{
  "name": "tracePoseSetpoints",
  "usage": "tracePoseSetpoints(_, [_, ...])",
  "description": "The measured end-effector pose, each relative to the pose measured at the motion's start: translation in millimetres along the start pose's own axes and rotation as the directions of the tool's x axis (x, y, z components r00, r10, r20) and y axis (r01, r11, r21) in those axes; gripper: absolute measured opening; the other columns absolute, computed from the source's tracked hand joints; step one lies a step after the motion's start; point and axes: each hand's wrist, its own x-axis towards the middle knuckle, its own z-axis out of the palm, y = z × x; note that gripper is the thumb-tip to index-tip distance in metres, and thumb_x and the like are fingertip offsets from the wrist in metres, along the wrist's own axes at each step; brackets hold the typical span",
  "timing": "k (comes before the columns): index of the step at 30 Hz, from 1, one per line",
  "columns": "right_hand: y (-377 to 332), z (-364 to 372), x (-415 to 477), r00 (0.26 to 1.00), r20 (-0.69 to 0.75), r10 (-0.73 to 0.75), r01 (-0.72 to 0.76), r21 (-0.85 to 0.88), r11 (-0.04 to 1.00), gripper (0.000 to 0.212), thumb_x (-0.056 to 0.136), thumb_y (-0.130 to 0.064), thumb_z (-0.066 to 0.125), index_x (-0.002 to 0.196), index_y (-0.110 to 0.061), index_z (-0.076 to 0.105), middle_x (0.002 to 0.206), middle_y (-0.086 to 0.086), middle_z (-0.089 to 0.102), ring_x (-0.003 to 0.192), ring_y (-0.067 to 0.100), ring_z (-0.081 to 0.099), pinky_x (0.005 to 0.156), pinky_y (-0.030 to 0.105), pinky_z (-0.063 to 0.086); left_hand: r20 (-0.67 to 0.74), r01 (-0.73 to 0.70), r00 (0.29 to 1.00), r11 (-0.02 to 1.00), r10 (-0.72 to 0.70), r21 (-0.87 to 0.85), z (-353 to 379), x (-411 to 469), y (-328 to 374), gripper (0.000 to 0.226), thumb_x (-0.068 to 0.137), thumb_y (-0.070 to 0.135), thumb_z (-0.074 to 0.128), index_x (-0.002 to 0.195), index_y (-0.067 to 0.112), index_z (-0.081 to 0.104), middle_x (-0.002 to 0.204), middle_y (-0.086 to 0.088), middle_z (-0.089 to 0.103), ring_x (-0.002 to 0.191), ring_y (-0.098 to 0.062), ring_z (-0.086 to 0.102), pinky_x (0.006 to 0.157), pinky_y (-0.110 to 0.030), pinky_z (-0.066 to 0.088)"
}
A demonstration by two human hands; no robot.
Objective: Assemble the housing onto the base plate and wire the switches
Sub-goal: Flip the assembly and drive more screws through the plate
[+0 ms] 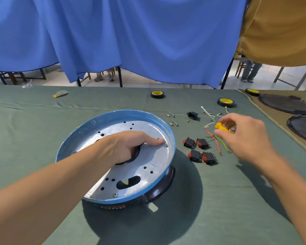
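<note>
On the green cloth, the left hand is gripping the base plate through its central hole, inside the blue-rimmed housing. The right hand is pinching a yellow piece, with the switches lying near that pinch.

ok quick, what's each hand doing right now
Left hand: fingers hooked in the centre hole of the metal plate, gripping it.
Right hand: pinching a small yellow piece.

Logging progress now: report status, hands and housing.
Left hand grips base plate through its centre hole, inside housing. Right hand pinches yellow item over wires. Four switches loose, unwired.
</note>
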Motion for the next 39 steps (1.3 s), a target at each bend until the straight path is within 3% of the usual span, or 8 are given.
tracePoseSetpoints(3, [-22, -18, 2, 0.996, -0.086, -0.019, 0.051, 0.384, 0.922, 0.013, 0.073, -0.028, 0.083, 0.080, -0.026, 0.073, 0.069, -0.014, 0.067, 0.062, 0.009, 0.059, 0.063, 0.024, 0.041, -0.011, 0.006, 1.000, 1.000, -0.006, 0.018, 0, 2, 1, 0.034, 0.082, 0.038, 0.075, 0.054, 0.018, 0.075, 0.062, 0.000, 0.067, 0.051, -0.012, 0.064, 0.053, -0.022, 0.049])
tracePoseSetpoints(6, [-46, -22, 4, 0.989, -0.145, 0.032, 0.084, 0.725, 0.684, 0.022, 0.074, -0.017, 0.083, 0.090, -0.014, 0.068, 0.064, -0.008, 0.063, 0.055, 0.016, 0.054, 0.052, 0.030, 0.042, -0.012, 0.017, 1.000, 0.999, -0.017, 0.033, 0, 3, 1, 0.039, 0.083, 0.039, 0.074, 0.051, 0.017, 0.074, 0.060, -0.001, 0.066, 0.049, -0.013, 0.063, 0.053, -0.023, 0.048])
tracePoseSetpoints(8, [-61, -22, 5, 0.982, -0.185, 0.027, 0.133, 0.793, 0.595, 0.021, 0.081, -0.014, 0.077, 0.094, -0.011, 0.062, 0.068, 0.003, 0.062, 0.059, 0.025, 0.057, 0.047, 0.028, 0.042, -0.017, 0.020, 1.000, 0.999, -0.020, 0.031, 0, 3, 1, 0.040, 0.082, 0.038, 0.075, 0.050, 0.016, 0.073, 0.059, -0.002, 0.066, 0.049, -0.015, 0.064, 0.055, -0.025, 0.048])
tracePoseSetpoints(11, [-79, -21, 6, 0.966, -0.218, -0.140, 0.255, 0.700, 0.668, 0.018, 0.088, -0.019, 0.070, 0.100, -0.016, 0.058, 0.078, 0.017, 0.064, 0.065, 0.024, 0.064, 0.051, 0.028, 0.047, -0.038, 0.023, 0.999, 1.000, -0.023, 0.013, -1, 5, 0, 0.035, 0.079, 0.037, 0.079, 0.053, 0.013, 0.074, 0.064, -0.005, 0.067, 0.062, -0.020, 0.062, 0.063, -0.030, 0.047])
tracePoseSetpoints(17, [-96, -5, 5, 0.899, -0.157, -0.409, 0.437, 0.401, 0.805, 0.017, 0.092, -0.026, 0.065, 0.106, -0.020, 0.058, 0.075, 0.011, 0.063, 0.067, 0.020, 0.061, 0.062, 0.032, 0.049, -0.040, 0.032, 0.999, 0.999, -0.033, -0.013, -3, 10, 0, 0.033, 0.075, 0.037, 0.081, 0.081, 0.007, 0.070, 0.068, -0.008, 0.068, 0.074, -0.025, 0.059, 0.071, -0.035, 0.046])
tracePoseSetpoints(26, [-97, 6, 7, 0.899, -0.136, -0.416, 0.436, 0.380, 0.816, 0.015, 0.092, -0.028, 0.064, 0.105, -0.025, 0.055, 0.075, 0.010, 0.062, 0.069, 0.017, 0.055, 0.058, 0.026, 0.045, -0.074, 0.005, 0.997, 1.000, -0.005, -0.009, -2, 13, -1, 0.047, 0.074, 0.038, 0.082, 0.103, 0.004, 0.068, 0.092, -0.012, 0.064, 0.089, -0.028, 0.056, 0.086, -0.039, 0.044])
tracePoseSetpoints(32, [-100, 3, 14, 0.910, -0.059, -0.410, 0.403, 0.360, 0.841, 0.015, 0.092, -0.027, 0.064, 0.103, -0.023, 0.055, 0.080, 0.004, 0.062, 0.063, 0.009, 0.056, 0.053, 0.011, 0.044, -0.074, 0.005, 0.997, 1.000, -0.007, -0.023, -2, 12, -1, 0.034, 0.076, 0.035, 0.081, 0.087, 0.006, 0.069, 0.082, -0.010, 0.062, 0.082, -0.026, 0.054, 0.079, -0.038, 0.043])
tracePoseSetpoints(39, [-99, 2, 31, 0.946, 0.065, -0.316, 0.272, 0.368, 0.889, 0.013, 0.095, -0.028, 0.060, 0.105, -0.021, 0.056, 0.092, 0.009, 0.066, 0.072, 0.023, 0.062, 0.070, 0.040, 0.056, -0.068, 0.018, 0.997, 0.999, -0.020, -0.041, -3, 14, -1, 0.038, 0.076, 0.034, 0.082, 0.097, 0.005, 0.068, 0.090, -0.012, 0.063, 0.090, -0.027, 0.054, 0.085, -0.039, 0.043])
